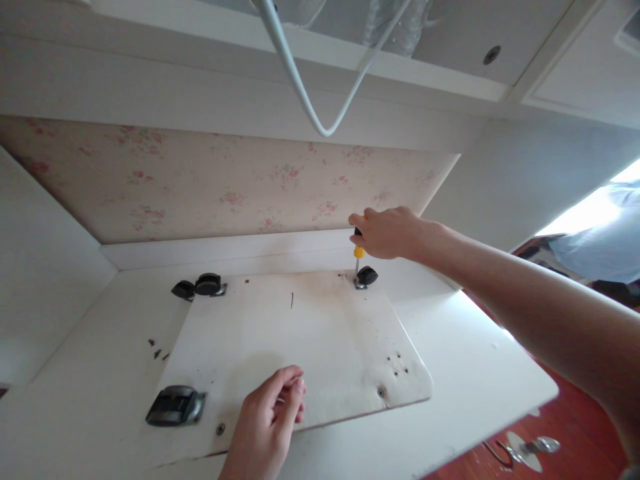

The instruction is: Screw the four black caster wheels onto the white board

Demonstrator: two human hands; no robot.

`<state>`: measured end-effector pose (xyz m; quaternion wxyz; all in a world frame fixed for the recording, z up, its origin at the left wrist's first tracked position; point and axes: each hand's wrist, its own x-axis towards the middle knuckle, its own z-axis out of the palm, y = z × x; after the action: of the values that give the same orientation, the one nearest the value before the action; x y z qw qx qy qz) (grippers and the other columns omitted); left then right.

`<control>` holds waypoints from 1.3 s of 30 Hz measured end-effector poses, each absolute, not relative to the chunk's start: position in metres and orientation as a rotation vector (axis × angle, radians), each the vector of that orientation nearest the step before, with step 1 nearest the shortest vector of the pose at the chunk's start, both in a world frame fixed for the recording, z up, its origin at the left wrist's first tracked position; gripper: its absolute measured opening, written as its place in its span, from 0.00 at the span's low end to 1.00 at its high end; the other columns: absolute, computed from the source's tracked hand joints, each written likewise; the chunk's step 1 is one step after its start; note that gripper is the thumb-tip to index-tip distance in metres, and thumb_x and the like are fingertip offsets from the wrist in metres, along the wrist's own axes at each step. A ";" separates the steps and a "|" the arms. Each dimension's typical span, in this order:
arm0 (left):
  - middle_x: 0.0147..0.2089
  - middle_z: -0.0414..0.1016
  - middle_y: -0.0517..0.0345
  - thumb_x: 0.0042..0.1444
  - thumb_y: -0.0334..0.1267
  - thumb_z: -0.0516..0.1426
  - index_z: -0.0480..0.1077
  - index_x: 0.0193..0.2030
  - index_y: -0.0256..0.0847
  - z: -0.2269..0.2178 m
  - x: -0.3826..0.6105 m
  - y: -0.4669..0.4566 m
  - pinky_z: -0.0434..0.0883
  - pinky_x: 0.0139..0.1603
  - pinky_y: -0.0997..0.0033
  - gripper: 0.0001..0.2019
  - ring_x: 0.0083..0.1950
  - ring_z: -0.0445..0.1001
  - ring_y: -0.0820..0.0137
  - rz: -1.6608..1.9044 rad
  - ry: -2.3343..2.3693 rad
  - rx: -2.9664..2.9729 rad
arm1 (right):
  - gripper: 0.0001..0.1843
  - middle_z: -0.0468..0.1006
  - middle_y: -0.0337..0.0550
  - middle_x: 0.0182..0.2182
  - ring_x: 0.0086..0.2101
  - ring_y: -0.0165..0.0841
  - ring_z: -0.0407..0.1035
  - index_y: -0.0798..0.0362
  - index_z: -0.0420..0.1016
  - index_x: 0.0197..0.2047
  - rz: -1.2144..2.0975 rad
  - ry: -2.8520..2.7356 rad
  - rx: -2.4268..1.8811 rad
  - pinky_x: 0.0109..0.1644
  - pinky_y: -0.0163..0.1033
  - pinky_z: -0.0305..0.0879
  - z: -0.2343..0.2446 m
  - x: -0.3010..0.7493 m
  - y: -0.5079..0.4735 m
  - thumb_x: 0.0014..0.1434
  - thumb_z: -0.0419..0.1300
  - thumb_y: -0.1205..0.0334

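Observation:
My right hand (387,232) is wrapped round the yellow and black handle of a screwdriver (359,253). The screwdriver stands nearly upright, its tip down at the metal plate of a black caster wheel (367,275) at the panel's far right corner. Closer to me, my left hand (273,413) hovers over the near edge of the white panel (280,333), thumb and fingers curled together. What lies between those fingers, if anything, is hidden. Another caster (175,405) sits at the panel's near left corner, and one more (208,284) at the far left corner.
A loose-looking black wheel (184,289) is beside the far left caster. Several small dark screws (157,353) lie left of the panel on the white desktop (113,373). Overhead, a white cable (325,130) hangs from a shelf. Floral wallpaper (240,180) is behind, red floor (575,427) below right.

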<state>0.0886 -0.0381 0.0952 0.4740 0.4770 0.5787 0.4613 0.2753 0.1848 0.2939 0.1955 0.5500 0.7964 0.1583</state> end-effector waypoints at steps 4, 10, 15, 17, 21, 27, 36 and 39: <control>0.32 0.79 0.55 0.60 0.54 0.56 0.75 0.43 0.41 0.094 0.086 -0.038 0.77 0.30 0.74 0.18 0.29 0.77 0.69 1.112 1.410 1.187 | 0.27 0.79 0.61 0.44 0.44 0.54 0.73 0.54 0.71 0.56 0.492 2.206 1.546 0.41 0.53 0.64 0.294 0.278 0.184 0.68 0.42 0.47; 0.35 0.79 0.53 0.62 0.53 0.55 0.74 0.46 0.40 0.096 0.079 -0.035 0.78 0.32 0.73 0.19 0.32 0.78 0.68 0.993 1.386 1.254 | 0.27 0.77 0.57 0.51 0.44 0.52 0.74 0.49 0.64 0.63 0.360 2.277 1.501 0.41 0.53 0.65 0.294 0.283 0.186 0.67 0.46 0.46; 0.36 0.79 0.52 0.62 0.54 0.54 0.74 0.46 0.39 0.098 0.080 -0.035 0.79 0.32 0.72 0.20 0.32 0.78 0.67 0.981 1.375 1.258 | 0.30 0.79 0.61 0.42 0.44 0.56 0.73 0.54 0.73 0.52 0.534 2.203 1.584 0.42 0.54 0.64 0.293 0.285 0.183 0.67 0.42 0.41; 0.35 0.79 0.52 0.61 0.54 0.54 0.74 0.45 0.40 0.100 0.081 -0.036 0.79 0.32 0.72 0.20 0.32 0.78 0.67 0.996 1.382 1.244 | 0.30 0.77 0.60 0.48 0.44 0.54 0.74 0.52 0.68 0.60 0.487 2.269 1.555 0.41 0.53 0.64 0.293 0.286 0.183 0.67 0.43 0.42; 0.34 0.79 0.54 0.60 0.55 0.56 0.75 0.43 0.40 0.104 0.086 -0.038 0.78 0.29 0.74 0.19 0.30 0.77 0.69 1.080 1.427 1.175 | 0.26 0.77 0.59 0.49 0.41 0.51 0.74 0.51 0.64 0.62 0.404 2.351 1.464 0.38 0.51 0.64 0.293 0.289 0.184 0.68 0.42 0.49; 0.32 0.78 0.54 0.59 0.55 0.57 0.75 0.41 0.40 0.105 0.089 -0.038 0.77 0.28 0.75 0.19 0.28 0.76 0.69 1.120 1.424 1.170 | 0.30 0.79 0.59 0.46 0.43 0.55 0.74 0.49 0.67 0.61 0.398 2.279 1.554 0.39 0.53 0.64 0.296 0.289 0.187 0.66 0.44 0.41; 0.31 0.78 0.55 0.60 0.54 0.56 0.76 0.41 0.41 0.101 0.087 -0.039 0.76 0.28 0.76 0.18 0.28 0.77 0.70 1.122 1.416 1.228 | 0.28 0.79 0.59 0.46 0.44 0.54 0.73 0.49 0.69 0.59 0.315 2.186 1.564 0.41 0.53 0.63 0.304 0.297 0.188 0.64 0.47 0.42; 0.32 0.79 0.54 0.61 0.55 0.55 0.75 0.42 0.41 0.101 0.086 -0.039 0.77 0.29 0.75 0.19 0.29 0.77 0.69 1.076 1.413 1.253 | 0.27 0.79 0.55 0.45 0.39 0.48 0.74 0.46 0.63 0.63 0.118 2.262 1.510 0.40 0.51 0.64 0.303 0.303 0.193 0.63 0.50 0.47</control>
<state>0.0862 -0.0386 0.1011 0.4653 0.5103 0.5755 0.4380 0.3029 0.1927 0.3026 0.2082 0.5426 0.8126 0.0425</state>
